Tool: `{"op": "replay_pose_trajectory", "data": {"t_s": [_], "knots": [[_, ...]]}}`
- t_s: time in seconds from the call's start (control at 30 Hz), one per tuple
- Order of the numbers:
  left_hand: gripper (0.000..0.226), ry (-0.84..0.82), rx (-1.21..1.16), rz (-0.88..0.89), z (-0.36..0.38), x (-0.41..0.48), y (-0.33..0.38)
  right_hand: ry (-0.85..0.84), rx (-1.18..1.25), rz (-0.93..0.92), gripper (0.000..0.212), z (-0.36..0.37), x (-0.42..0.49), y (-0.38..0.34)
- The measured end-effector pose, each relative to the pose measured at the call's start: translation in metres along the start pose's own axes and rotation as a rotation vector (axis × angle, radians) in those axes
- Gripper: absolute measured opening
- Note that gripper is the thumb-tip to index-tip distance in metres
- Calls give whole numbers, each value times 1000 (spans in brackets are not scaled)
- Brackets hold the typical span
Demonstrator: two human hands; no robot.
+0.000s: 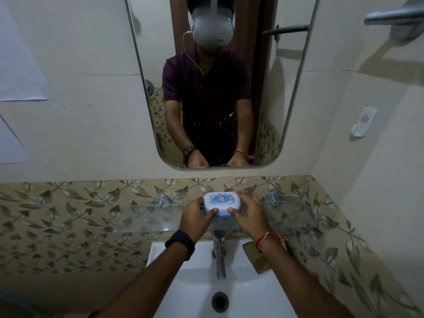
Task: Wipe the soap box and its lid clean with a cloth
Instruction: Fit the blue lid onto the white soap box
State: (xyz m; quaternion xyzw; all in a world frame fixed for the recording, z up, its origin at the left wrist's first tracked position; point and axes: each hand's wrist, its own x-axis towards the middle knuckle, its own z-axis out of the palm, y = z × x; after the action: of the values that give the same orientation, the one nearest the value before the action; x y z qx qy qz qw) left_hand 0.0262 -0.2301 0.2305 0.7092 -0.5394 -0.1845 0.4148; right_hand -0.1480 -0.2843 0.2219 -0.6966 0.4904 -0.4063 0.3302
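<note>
White rounded soap box (221, 202) between both hands.

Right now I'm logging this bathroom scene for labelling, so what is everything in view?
soap box: one, white lid with blue print over a blue base, on the glass shelf, held by both hands
glass shelf: one, clear, on the leaf-patterned tiles
cloth: one, olive-brown, on the sink's right rim
sink: one, white, bottom centre
tap: one, chrome, behind the basin
mirror: one, above the shelf
wall hook: one, white, right wall
left hand: black watch on the wrist, gripping the box
right hand: red thread on the wrist, gripping the box
</note>
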Motion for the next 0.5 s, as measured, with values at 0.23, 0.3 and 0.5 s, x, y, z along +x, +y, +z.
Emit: {"op": "replay_pose_trajectory", "data": {"t_s": [0.23, 0.3, 0.5], "knots": [[12, 207, -44, 522, 13, -69, 3, 364, -216, -272, 7, -6, -98, 61], [12, -24, 22, 659, 39, -103, -6, 306, -264, -174, 9, -7, -128, 92], [14, -514, 30, 230, 161, -165, -45, 306, -243, 151, 22, -19, -188, 139]]}}
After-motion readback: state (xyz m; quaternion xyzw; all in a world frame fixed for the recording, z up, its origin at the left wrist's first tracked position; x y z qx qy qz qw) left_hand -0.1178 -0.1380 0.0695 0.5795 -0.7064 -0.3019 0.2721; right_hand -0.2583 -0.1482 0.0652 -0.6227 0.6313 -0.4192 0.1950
